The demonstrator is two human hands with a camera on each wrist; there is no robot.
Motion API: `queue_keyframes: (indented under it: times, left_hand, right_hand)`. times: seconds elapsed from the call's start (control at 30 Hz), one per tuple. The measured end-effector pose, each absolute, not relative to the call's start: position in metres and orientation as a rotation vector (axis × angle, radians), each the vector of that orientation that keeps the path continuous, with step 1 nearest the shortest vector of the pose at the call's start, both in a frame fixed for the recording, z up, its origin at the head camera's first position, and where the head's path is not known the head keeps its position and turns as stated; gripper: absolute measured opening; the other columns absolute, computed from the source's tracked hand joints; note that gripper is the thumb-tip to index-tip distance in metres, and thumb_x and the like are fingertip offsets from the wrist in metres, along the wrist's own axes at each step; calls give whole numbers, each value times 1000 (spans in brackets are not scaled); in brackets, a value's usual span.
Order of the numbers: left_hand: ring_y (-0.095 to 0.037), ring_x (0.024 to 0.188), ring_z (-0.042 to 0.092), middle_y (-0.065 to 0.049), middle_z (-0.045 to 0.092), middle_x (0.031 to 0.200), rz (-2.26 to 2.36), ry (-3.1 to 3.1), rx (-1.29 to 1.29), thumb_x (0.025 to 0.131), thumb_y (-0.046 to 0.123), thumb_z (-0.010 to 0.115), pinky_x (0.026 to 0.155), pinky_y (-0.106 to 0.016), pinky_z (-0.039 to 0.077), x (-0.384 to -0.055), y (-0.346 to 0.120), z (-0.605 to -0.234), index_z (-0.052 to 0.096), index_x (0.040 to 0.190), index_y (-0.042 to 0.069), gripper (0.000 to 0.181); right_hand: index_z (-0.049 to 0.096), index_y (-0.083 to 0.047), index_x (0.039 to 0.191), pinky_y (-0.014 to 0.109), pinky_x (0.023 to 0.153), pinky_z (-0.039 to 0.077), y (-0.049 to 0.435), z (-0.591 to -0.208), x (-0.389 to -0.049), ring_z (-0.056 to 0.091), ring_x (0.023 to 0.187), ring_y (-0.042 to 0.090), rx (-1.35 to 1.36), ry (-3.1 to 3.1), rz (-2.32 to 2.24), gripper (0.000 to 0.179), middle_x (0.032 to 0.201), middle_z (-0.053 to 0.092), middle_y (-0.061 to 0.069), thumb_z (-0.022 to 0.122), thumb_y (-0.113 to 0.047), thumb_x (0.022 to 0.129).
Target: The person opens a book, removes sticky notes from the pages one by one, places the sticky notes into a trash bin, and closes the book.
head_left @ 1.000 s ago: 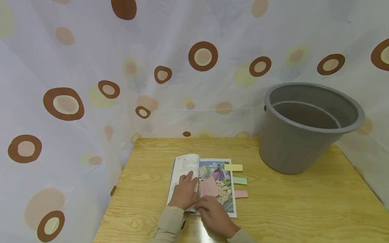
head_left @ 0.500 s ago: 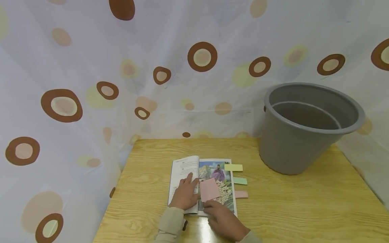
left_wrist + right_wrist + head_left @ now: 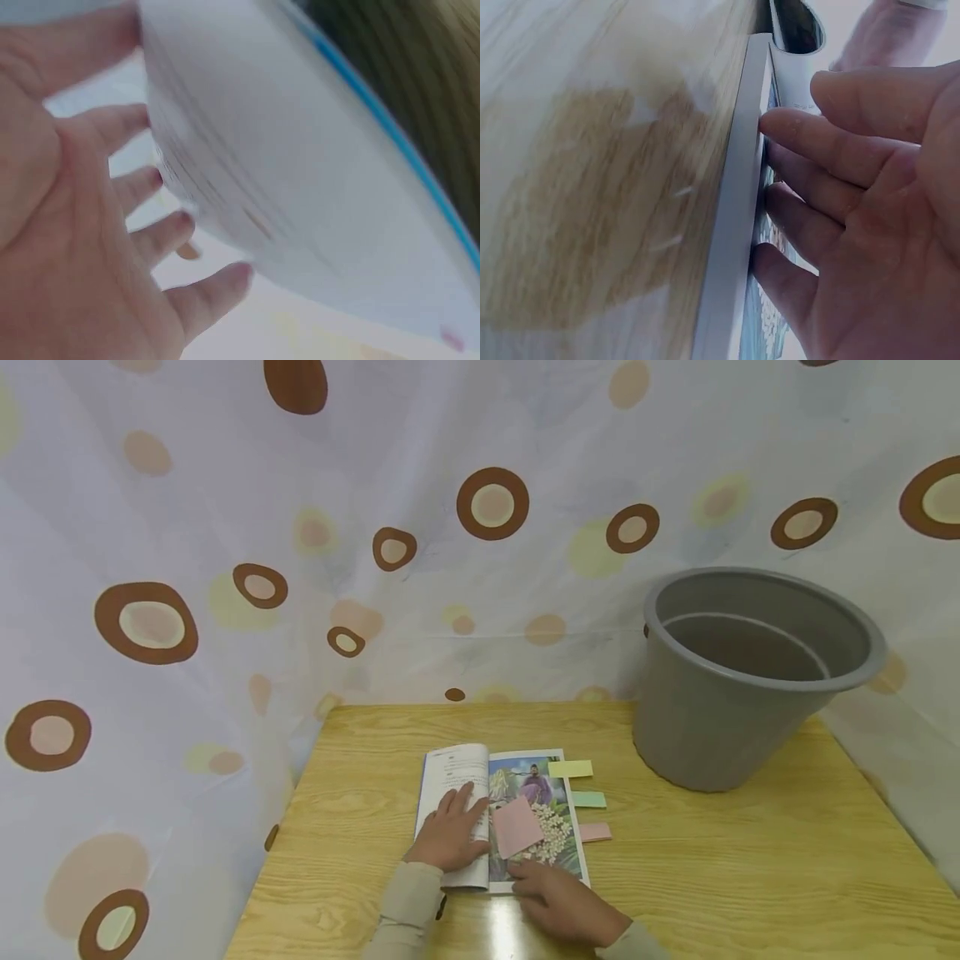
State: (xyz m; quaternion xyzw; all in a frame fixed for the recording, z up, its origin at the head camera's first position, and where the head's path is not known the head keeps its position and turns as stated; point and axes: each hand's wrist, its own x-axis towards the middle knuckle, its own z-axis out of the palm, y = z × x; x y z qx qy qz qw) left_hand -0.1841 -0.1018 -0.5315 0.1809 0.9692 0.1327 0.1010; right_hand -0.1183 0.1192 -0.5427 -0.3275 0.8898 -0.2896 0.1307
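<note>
"Near the middle of the wooden table [image 3: 360, 793], what lies open?"

"An illustrated book [image 3: 501, 781]. Its left page carries print and curves up toward the fold; its right page shows a figure in purple and white blossoms."

"And stuck to it?"

"A square pink sticky note [image 3: 517, 827] sits tilted on the picture. From the right edge jut a yellow tab [image 3: 572, 768], a green tab [image 3: 589, 799] and a pink tab [image 3: 595, 832], in that order from far to near."

"How do the hands lie?"

"The left hand [image 3: 450, 833] rests on the left page, fingers spread. The right hand [image 3: 562, 902] touches the near part of the right page with its fingertips, fingers slightly bent."

"Farther out?"

"A grey tub [image 3: 697, 727] stands at the table's far right. Behind it hangs a pale sheet [image 3: 300, 460] printed with brown-ringed spots."
</note>
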Motion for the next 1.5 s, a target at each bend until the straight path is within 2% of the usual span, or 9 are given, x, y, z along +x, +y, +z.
queue_keyframes:
  times: [0.2,0.33,0.57,0.87,1.1,1.33,1.5]
  left_hand:
    - [-39,153,22,-10,14,168,477,2735,546,79,62,71,114,-62,36,-183,-111,-536,29,158,19,99]
    - [-38,154,18,-9,11,169,504,2717,539,76,66,72,116,-63,33,-181,-111,-538,25,159,20,106]
    - [-38,155,15,-9,8,170,537,2712,527,76,64,73,118,-66,27,-178,-108,-544,22,159,20,107]
    - [-38,155,14,-9,8,170,553,2731,519,77,61,74,118,-67,24,-176,-108,-549,23,159,19,106]
    - [-36,156,12,-5,7,170,589,2719,502,76,59,76,120,-66,21,-177,-108,-550,23,159,21,106]
    - [-34,156,12,-3,7,170,575,2708,515,75,61,75,120,-65,21,-178,-110,-550,22,159,23,106]
    - [-33,156,14,-3,8,170,564,2724,504,75,62,74,120,-64,22,-178,-108,-553,23,159,23,106]
  right_hand:
    - [71,-12,122,56,110,44,121,-544,-117,50,136,39,-932,2546,-873,29,147,55,12,55,-22,100]
    - [70,-13,124,58,110,42,122,-545,-116,48,138,40,-921,2526,-887,31,149,54,11,54,-25,101]
    - [68,-13,128,61,111,39,127,-545,-114,44,140,42,-921,2490,-897,35,151,51,12,51,-29,102]
    - [63,-7,132,49,107,49,131,-536,-117,57,130,36,-829,2396,-998,39,138,62,11,54,-28,101]
    - [62,-4,132,43,102,53,130,-532,-119,62,123,31,-911,2408,-969,39,133,65,12,55,-26,100]
    - [62,-9,134,48,106,50,131,-529,-116,59,128,34,-888,2391,-932,38,138,62,11,55,-25,100]
    - [61,-9,135,46,105,51,131,-528,-119,59,127,32,-867,2381,-910,39,138,63,10,55,-26,100]
